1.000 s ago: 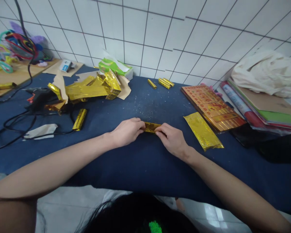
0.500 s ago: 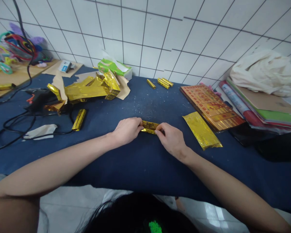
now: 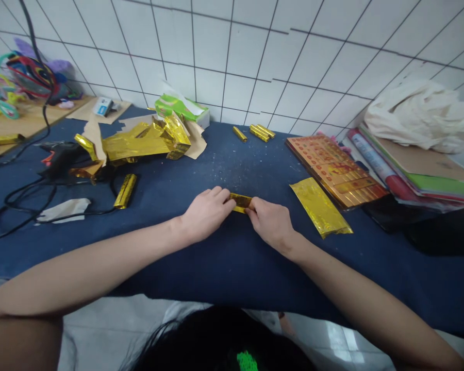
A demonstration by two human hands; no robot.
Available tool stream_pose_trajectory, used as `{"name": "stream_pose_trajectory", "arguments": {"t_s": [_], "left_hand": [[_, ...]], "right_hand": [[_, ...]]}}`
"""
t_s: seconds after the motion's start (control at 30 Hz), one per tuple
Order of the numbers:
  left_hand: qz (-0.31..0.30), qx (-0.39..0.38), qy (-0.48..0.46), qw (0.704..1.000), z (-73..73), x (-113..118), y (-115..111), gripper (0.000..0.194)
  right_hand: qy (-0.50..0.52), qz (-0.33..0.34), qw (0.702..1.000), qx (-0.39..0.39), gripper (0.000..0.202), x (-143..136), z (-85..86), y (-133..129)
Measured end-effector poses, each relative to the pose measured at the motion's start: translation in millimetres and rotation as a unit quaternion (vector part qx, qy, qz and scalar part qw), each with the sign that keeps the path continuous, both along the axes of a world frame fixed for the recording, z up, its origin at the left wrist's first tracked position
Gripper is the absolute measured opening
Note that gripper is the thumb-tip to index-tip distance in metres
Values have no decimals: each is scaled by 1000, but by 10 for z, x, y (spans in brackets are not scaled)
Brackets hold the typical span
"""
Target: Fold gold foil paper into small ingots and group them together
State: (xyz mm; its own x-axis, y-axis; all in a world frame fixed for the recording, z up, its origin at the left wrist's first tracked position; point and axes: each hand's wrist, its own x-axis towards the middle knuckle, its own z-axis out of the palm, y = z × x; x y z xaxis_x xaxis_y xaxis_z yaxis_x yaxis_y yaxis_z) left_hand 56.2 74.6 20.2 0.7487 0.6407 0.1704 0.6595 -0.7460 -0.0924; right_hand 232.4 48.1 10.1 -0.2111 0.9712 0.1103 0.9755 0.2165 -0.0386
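On the far left, a pale wooden board (image 3: pixel 27 121) bore a tangle of multicoloured fuzzy stems (image 3: pixel 2 105). Next, on a dark blue cloth (image 3: pixel 232 268), lay a black glue gun (image 3: pixel 64 157), its looping black cable (image 3: pixel 13 195) crossing a crumpled off-white scrap (image 3: pixel 64 210) and running up beside 1 shiny gold foil roll (image 3: pixel 126 191). Beyond them, a crumpled gold foil heap (image 3: pixel 135 144) spread before a green-and-white tissue box (image 3: pixel 181 107).

At centre, the left hand (image 3: pixel 209 214) gripped the left end of a short gold foil strip (image 3: pixel 240 202); the right hand (image 3: pixel 271 222) pinched its right end. Small gold rolls (image 3: pixel 260 133) lay near the wall.

Near the right hand, a flat gold foil packet (image 3: pixel 320 207) took up space, an orange-and-gold printed pack (image 3: pixel 337 171) beyond it. Farthest right, a crumpled off-white bundle (image 3: pixel 425 116) topped stacked folders (image 3: pixel 429 178).
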Motion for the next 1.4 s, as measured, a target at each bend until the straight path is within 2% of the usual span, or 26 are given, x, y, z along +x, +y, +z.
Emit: {"name": "stream_pose_trajectory", "arguments": {"t_s": [0.07, 0.2, 0.27, 0.33, 0.4, 0.5, 0.77, 0.93, 1.2, 1.3, 1.4], "left_hand": [[-44, 9, 22, 999, -11, 8, -66, 17], [-41, 33, 29, 998, -42, 24, -165, 23], [-34, 34, 25, 999, -50, 29, -186, 27], [-32, 25, 26, 999, -47, 29, -192, 23], [-31, 17, 32, 999, -34, 24, -194, 20], [-28, 7, 40, 999, -14, 15, -202, 23], [-23, -11, 47, 999, -13, 17, -222, 30], [-27, -28, 20, 999, 0, -25, -161, 30], [-71, -167, -22, 983, 55, -119, 11, 41], [-73, -206, -32, 975, 91, -128, 38, 41], [-69, -226, -48, 971, 104, -121, 45, 36]], "right_hand": [[-7, 4, 1000, 2, 12, 1, -2, 0], [-17, 32, 999, 39, 15, 21, -16, -16], [-24, 82, 993, 85, 19, 28, -11, -42], [-27, 147, 981, 127, 21, 27, 4, -77], [-31, 194, 971, 135, 22, 19, 26, -109], [-45, 216, 970, 99, 23, 8, 55, -136], [-52, 204, 977, 32, 22, -7, 135, -128], [7, 221, 975, -3, 21, -78, 212, -233], [104, 252, 957, -96, 38, -133, 298, -349], [161, 256, 945, -127, 33, -70, 323, -306], [260, 222, 932, -119, 21, 88, 335, -160]]}}
